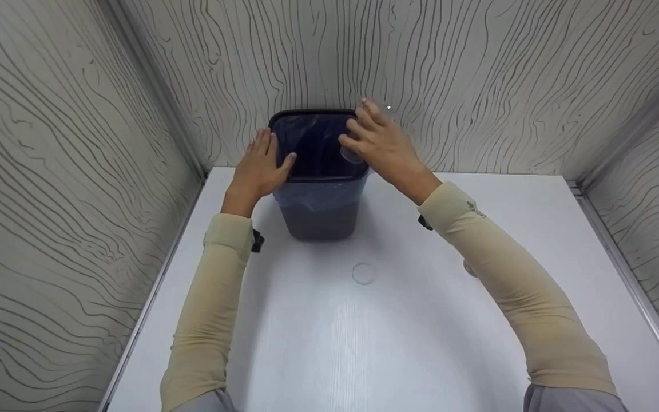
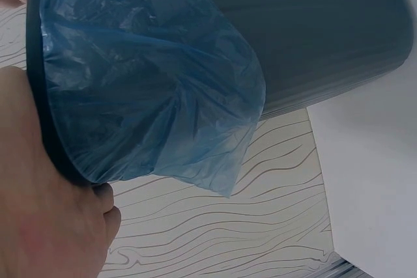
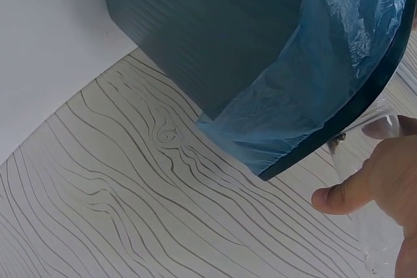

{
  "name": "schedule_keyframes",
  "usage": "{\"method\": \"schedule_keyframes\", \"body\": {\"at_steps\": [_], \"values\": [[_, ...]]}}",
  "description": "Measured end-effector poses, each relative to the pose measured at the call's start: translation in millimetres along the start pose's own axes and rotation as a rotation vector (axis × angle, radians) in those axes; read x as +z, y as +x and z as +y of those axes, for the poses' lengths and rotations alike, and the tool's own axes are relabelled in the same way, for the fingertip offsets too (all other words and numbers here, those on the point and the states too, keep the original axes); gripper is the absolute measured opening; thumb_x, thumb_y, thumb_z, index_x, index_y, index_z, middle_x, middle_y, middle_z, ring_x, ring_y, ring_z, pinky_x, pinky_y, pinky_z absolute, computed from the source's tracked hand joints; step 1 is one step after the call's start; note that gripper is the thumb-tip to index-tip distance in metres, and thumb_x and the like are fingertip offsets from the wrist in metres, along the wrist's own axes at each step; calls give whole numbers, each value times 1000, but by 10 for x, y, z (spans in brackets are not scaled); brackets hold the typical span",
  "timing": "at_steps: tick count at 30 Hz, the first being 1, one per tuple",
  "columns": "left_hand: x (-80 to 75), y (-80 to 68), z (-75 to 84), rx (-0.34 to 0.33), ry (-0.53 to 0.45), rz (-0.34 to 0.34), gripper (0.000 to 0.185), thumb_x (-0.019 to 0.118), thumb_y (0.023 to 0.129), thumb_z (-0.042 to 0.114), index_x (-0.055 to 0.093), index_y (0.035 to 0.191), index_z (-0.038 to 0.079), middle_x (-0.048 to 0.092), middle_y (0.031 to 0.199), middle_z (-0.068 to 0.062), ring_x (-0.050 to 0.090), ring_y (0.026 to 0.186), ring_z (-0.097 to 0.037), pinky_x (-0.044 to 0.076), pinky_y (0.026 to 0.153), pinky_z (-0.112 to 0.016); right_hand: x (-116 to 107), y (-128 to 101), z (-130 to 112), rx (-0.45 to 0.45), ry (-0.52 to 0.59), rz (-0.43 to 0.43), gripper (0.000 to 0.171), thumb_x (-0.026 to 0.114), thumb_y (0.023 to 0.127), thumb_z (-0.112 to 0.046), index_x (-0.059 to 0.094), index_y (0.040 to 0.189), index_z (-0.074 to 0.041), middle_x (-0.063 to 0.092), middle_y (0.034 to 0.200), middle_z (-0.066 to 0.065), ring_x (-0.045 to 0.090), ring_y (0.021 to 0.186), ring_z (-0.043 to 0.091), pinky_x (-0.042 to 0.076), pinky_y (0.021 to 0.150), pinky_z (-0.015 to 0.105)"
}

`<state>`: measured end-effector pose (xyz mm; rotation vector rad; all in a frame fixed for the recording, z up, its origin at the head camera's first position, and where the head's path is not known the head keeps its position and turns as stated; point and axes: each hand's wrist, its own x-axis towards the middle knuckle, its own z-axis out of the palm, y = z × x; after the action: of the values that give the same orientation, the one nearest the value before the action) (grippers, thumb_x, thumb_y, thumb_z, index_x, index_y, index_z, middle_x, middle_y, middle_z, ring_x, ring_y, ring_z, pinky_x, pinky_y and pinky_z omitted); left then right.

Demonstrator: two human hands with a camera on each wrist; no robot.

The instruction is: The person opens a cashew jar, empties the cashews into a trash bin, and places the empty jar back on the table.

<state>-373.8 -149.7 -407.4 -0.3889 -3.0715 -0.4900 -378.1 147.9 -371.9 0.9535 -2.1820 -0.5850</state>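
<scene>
A dark trash bin (image 1: pixel 322 220), lined with a blue plastic bag (image 2: pixel 153 89), stands against the back wall. My left hand (image 1: pixel 259 166) grips the bin's left rim, with the fingers outside and the thumb at the front corner. My right hand (image 1: pixel 384 146) holds a clear plastic cup (image 3: pixel 355 151) at the bin's right rim. The cup is tilted, its mouth (image 1: pixel 352 154) over the bin's opening. A small dark speck (image 3: pixel 340 137) shows near the cup's mouth. The bin's dark inside shows no clear contents.
A clear round ring-like piece (image 1: pixel 363 273) lies on the white table (image 1: pixel 318 343) in front of the bin. A small round thing (image 1: pixel 469 268) is partly hidden by my right forearm. Wood-patterned walls (image 1: pixel 467 68) enclose the table at the back and sides.
</scene>
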Motion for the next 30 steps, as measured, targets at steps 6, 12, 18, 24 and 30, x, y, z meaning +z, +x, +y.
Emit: {"method": "schedule_keyframes", "body": {"at_steps": [6,12,18,24,30], "values": [[1,-5,2,2,-4,5,84,28,113,58,8,170,-1,0,180,-19,-3,168,-33,4,138,-48,0,-10,-6,8,6,13,50,78,94,-2,68,138,-23,63,141,8,49,144,36,26,134,46],[-4,-19,12,2,-9,-3,85,28,113,59,8,170,-1,-1,180,-18,-3,168,-33,2,138,-47,17,-32,-7,21,7,29,52,79,93,-2,67,139,-23,63,140,8,50,143,36,27,133,47],[-7,-27,15,1,-12,-1,85,28,113,59,8,170,0,-1,180,-17,-3,168,-32,3,138,-46,39,-48,-5,37,11,17,50,81,94,-4,64,137,-23,63,141,8,52,142,35,29,132,49],[-4,-25,9,5,-3,0,85,28,113,58,8,170,-1,0,180,-19,-3,168,-33,3,138,-47,45,-68,-2,53,52,3,58,82,92,-3,62,143,-23,62,142,10,51,143,36,28,132,51],[-12,-26,15,9,-14,11,84,30,113,58,9,170,-1,2,180,-20,-2,168,-33,4,138,-47,64,-83,5,73,80,53,57,81,92,1,64,141,-23,63,136,10,52,139,35,30,131,53]]}}
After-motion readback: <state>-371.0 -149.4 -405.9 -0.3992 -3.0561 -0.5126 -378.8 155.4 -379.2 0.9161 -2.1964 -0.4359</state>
